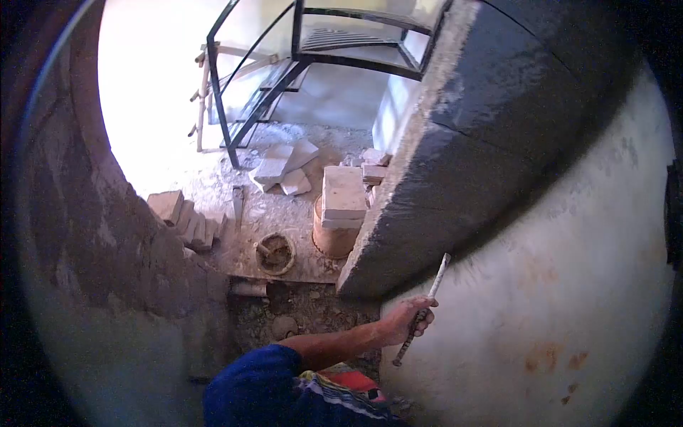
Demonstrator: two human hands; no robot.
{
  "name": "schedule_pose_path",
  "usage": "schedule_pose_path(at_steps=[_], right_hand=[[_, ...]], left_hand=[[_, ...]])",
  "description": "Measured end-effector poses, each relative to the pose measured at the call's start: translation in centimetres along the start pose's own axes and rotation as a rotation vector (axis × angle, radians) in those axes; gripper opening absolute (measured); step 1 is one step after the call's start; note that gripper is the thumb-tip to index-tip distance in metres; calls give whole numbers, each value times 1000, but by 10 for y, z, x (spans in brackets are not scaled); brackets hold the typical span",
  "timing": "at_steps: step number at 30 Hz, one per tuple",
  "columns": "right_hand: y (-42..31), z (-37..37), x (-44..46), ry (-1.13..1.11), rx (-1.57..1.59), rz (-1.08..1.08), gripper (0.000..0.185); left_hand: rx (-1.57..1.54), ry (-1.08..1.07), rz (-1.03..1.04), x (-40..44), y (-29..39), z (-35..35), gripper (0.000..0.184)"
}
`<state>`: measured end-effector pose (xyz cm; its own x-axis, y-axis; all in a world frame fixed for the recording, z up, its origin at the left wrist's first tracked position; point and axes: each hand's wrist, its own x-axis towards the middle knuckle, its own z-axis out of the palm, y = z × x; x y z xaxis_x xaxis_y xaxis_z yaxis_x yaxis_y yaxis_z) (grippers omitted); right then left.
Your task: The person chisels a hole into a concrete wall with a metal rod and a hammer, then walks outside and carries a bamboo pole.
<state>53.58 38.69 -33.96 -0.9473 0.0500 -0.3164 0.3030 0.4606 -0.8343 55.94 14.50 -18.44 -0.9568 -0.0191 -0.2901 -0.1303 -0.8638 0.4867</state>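
Note:
My left hand (411, 322) is closed around a thin rod (439, 276), held at a slant beside the pale plastered wall. The rod's upper part is whitish, while its lower part looks dark and ridged, like rebar. Fingers wrap its middle, and both ends stick out past the fist. The upper tip is close to the foot of a dark, damp-looking slab (484, 164); I cannot tell whether it touches. A blue sleeve (252, 384) and colourful striped cloth show at the bottom. My right hand is out of view.
Below stand a bowl (275, 254) of wet mix and an upturned bucket (333, 238) bearing blocks (344, 193). Bricks (186, 217), white slabs (284, 164) and a saw-like tool (237, 205) lie on the floor. A black metal staircase (260, 107) rises behind. Rubble (306, 313) fills a gap nearby.

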Motion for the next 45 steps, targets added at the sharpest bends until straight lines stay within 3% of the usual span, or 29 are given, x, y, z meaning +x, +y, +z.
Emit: schedule_pose_path(at_steps=[3,9,14,21,35,39,45], right_hand=[[-1,-5,-7,-3,-50,-12,27],[10,-9,-45,45,-95,43,25],[-1,5,-61,71,-67,80,24],[-34,24,-59,215,341,170,18],[-57,-27,-33,151,445,-129,24],[-91,-41,-41,163,437,-116,25],[-115,-61,-40,112,478,-261,23]], left_hand=[[5,-12,31,-5,1,-4,22],[-47,-26,-114,19,12,-15,16],[24,-107,-142,28,41,1,23],[-57,-224,-113,62,47,17,28],[-213,-316,6,124,49,69,30],[-304,-306,49,134,52,80,28],[-395,-296,86,146,46,92,23]])
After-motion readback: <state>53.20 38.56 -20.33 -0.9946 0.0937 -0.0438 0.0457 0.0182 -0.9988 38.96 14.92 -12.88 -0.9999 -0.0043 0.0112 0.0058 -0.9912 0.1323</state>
